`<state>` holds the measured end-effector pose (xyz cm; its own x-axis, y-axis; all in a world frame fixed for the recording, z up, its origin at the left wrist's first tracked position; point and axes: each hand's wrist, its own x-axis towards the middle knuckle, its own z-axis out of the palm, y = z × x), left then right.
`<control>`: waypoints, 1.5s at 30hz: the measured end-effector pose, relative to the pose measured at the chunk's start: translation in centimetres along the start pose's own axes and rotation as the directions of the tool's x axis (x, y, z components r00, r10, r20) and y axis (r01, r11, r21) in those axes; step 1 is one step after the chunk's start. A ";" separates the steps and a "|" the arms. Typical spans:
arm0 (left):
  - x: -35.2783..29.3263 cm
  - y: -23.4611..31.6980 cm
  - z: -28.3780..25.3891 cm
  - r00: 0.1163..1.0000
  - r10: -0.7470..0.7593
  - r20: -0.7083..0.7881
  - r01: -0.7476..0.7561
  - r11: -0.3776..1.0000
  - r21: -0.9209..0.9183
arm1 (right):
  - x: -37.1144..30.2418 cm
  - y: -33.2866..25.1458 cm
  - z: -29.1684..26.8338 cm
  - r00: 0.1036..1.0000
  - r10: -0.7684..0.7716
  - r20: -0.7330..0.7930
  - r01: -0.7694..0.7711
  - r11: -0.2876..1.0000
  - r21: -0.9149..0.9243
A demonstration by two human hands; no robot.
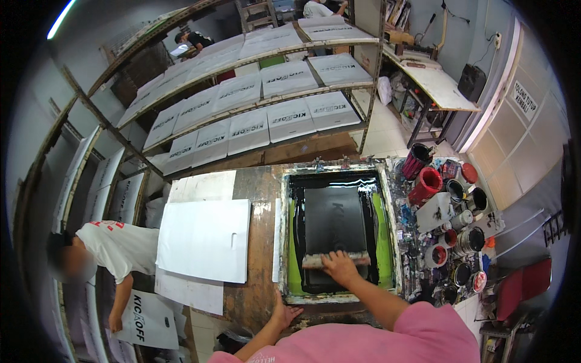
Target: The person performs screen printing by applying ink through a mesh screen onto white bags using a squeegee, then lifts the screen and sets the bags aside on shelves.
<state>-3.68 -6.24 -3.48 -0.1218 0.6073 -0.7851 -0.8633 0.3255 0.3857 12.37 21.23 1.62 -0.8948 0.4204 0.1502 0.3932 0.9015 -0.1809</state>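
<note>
My right hand is closed on a wide squeegee, which lies across the lower part of a silk screen. Black ink coats the mesh, a dark printed shape shows in its middle, and green strips run along its sides. Around it is an ink-stained screen frame. Beside the frame's lower left corner, my left hand is open with fingers extended; whether it touches the frame I cannot tell. To the left lies a stack of white bags with a handle slot, and a narrow white edge shows beside the frame.
Ink cans and a red tub crowd the table's right side. Behind stands a drying rack with printed white bags. At left a co-worker holds a printed bag. A red chair stands at right; two people are farther back.
</note>
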 end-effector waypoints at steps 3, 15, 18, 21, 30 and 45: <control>-0.8 0.0 1.5 0.999 0.033 -0.038 -0.033 0.999 0.009 | -5.4 -3.9 -1.1 0.994 0.031 0.102 -0.034 0.999 0.033; -2.7 0.2 3.9 0.981 0.186 0.059 -0.189 0.981 0.040 | -8.3 -5.9 -6.8 0.999 0.016 0.048 -0.016 1.000 -0.005; -6.8 1.5 5.0 0.951 0.273 0.147 -0.284 0.957 0.054 | -9.4 -9.0 -9.2 0.997 0.079 -0.027 -0.082 0.987 -0.136; -11.4 4.3 7.3 0.864 0.420 0.278 -0.447 0.893 0.040 | -7.0 -12.0 -15.4 0.952 0.148 -0.266 -0.182 0.978 -0.106; -5.4 6.2 9.5 0.534 0.707 0.464 -0.458 -0.220 0.861 | 2.9 -8.5 -27.2 0.888 0.058 -0.456 -0.114 0.989 -0.095; -1.8 3.9 11.2 0.580 0.710 0.400 -0.238 -0.322 0.916 | 11.0 -4.2 -34.7 0.854 0.064 -0.516 -0.090 0.996 -0.025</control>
<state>-1.32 2.06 4.81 -0.4877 0.8729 0.0122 0.7554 0.4150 0.5071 8.21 25.61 37.76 -0.6303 0.4699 0.6181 0.4769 0.8625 -0.1694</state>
